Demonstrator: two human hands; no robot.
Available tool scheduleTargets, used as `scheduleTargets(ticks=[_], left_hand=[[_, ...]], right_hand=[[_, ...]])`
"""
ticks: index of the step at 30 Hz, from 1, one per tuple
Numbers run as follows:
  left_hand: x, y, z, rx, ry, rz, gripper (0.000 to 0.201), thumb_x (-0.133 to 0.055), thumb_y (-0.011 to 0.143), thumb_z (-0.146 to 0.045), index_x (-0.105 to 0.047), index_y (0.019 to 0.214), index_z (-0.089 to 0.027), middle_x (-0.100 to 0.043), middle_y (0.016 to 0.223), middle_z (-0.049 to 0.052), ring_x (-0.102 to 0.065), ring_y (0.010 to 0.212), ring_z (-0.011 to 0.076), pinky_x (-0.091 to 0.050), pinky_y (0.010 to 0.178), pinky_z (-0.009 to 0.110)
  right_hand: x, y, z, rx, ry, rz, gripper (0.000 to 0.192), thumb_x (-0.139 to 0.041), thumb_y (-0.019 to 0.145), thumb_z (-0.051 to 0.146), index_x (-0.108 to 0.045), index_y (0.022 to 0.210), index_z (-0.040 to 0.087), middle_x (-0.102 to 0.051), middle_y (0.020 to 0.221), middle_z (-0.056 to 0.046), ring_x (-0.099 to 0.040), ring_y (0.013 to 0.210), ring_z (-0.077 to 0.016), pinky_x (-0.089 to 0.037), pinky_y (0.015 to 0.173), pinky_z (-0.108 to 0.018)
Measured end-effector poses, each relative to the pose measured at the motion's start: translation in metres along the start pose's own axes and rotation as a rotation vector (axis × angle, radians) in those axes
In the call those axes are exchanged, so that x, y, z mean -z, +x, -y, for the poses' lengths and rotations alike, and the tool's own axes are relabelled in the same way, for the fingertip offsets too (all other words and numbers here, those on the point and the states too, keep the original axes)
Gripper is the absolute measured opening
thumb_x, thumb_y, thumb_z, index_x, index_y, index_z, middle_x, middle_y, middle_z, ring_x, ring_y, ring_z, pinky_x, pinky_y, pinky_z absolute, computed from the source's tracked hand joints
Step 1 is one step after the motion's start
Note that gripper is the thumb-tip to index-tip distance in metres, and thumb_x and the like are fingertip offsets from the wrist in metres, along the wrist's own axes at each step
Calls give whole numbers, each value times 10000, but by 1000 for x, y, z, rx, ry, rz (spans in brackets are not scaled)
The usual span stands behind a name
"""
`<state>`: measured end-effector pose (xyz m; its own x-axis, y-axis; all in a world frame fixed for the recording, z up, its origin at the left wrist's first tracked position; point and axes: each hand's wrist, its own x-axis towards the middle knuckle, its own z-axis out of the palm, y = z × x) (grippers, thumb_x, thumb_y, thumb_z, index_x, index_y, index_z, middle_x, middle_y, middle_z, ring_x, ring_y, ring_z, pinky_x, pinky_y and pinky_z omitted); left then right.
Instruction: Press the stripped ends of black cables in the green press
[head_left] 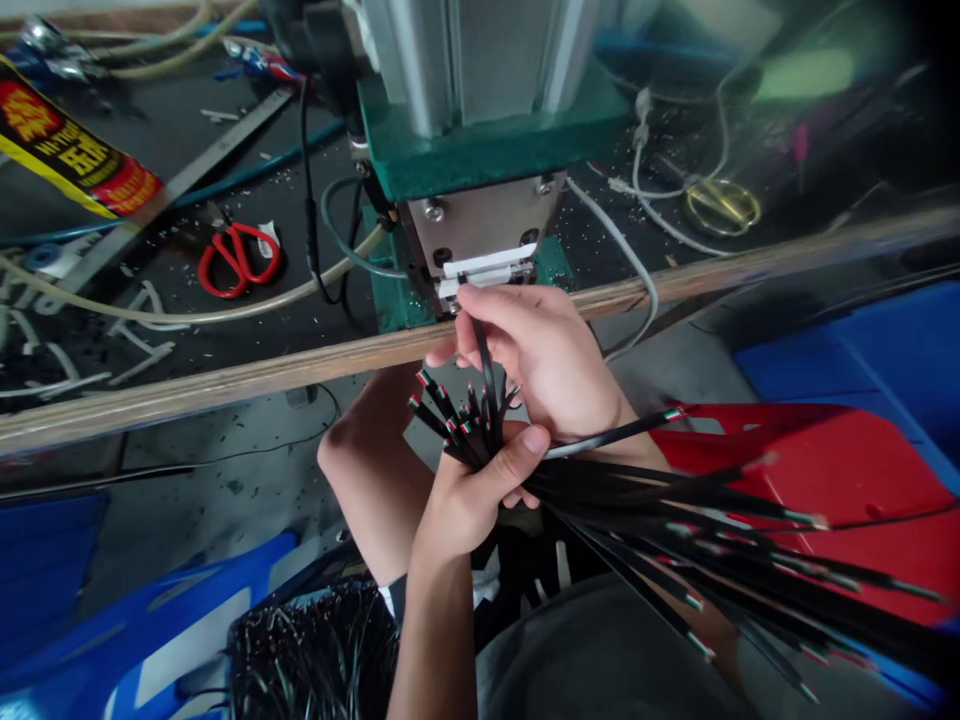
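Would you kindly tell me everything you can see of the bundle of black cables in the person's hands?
The bundle of black cables is a sheaf of thin, black-sheathed leads, seemingly plastic-coated, with stripped tips showing red, white and green cores. The left hand grips it near one end, where the tips fan upward. The long remainder trails right and downward, blurred, over a red bin. The right hand pinches one cable upright, its tip at the press.

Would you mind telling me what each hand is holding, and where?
The left hand grips a bundle of black cables near its stripped ends. The right hand pinches a single black cable near its tip.
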<state>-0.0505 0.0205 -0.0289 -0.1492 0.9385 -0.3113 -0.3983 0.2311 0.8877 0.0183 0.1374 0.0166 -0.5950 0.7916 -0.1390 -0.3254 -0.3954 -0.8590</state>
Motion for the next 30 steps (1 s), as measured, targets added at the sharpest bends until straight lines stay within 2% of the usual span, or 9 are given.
scheduleTargets(ticks=[4, 9, 12, 16, 18, 21, 24, 27, 30], left_hand=[[-2, 1, -2, -114, 70, -87, 368, -943, 819, -539, -782, 712, -226, -660, 546, 17, -654, 486, 218, -510, 403, 314], [-1, 0, -1, -129, 63, -54, 403, -902, 865, -579, -783, 706, -228, -630, 511, 7, -609, 425, 203, -507, 370, 322], [1, -1, 2, -147, 59, -70, 397, -907, 869, -567, -769, 701, -235, -617, 508, -2, -603, 428, 197, -518, 374, 322], [2, -2, 7, -231, 35, -166, 319, -976, 818, -441, -753, 716, -238, -627, 539, -9, -649, 474, 209, -508, 370, 304], [2, -1, 10, -241, 6, -170, 312, -981, 818, -417, -745, 718, -239, -622, 533, -13, -650, 474, 207, -492, 363, 296], [1, 0, 13, -231, -26, -128, 349, -954, 854, -450, -726, 695, -238, -603, 498, -16, -593, 419, 185, -440, 337, 290], [0, -1, 14, -242, -13, -107, 356, -922, 894, -445, -730, 686, -230, -621, 493, -16, -530, 367, 154, -386, 317, 280], [0, -2, 10, -277, 8, -116, 333, -911, 916, -396, -742, 684, -227, -656, 510, -17, -513, 346, 134, -379, 315, 273], [1, -2, 6, -278, 30, -159, 306, -949, 871, -394, -759, 697, -229, -680, 542, -7, -536, 365, 137, -410, 326, 277]], right_hand=[[-2, 1, 1, -11, -5, -18, 439, -747, 1010, 310, -647, 600, 188, -550, 606, 29, -707, 658, -138, -522, 665, -247], [-4, 3, 3, -25, -5, -29, 480, -668, 1061, 269, -633, 591, 177, -518, 569, 21, -759, 725, -163, -519, 692, -250], [-5, 2, 5, -44, 16, -30, 441, -707, 1030, 277, -630, 608, 174, -536, 567, 22, -778, 751, -175, -501, 661, -248], [-6, 0, 5, -36, 17, -40, 400, -766, 970, 293, -620, 619, 171, -541, 585, 27, -744, 689, -160, -470, 587, -251], [-5, 0, 5, -29, 18, -47, 390, -780, 951, 317, -626, 624, 170, -553, 595, 27, -725, 647, -154, -459, 558, -254], [-6, 0, 4, -34, 15, -52, 386, -798, 928, 335, -631, 620, 171, -562, 591, 29, -738, 670, -160, -504, 607, -245], [-7, 0, 4, -30, 8, -56, 407, -741, 968, 314, -624, 603, 176, -547, 574, 28, -774, 742, -175, -548, 688, -235], [-7, 0, 5, -23, 13, -50, 439, -689, 1006, 308, -622, 590, 183, -538, 568, 25, -780, 755, -181, -551, 684, -239], [-6, 1, 6, -25, -15, -48, 449, -703, 1018, 296, -628, 590, 182, -545, 580, 22, -759, 742, -176, -544, 684, -252]])
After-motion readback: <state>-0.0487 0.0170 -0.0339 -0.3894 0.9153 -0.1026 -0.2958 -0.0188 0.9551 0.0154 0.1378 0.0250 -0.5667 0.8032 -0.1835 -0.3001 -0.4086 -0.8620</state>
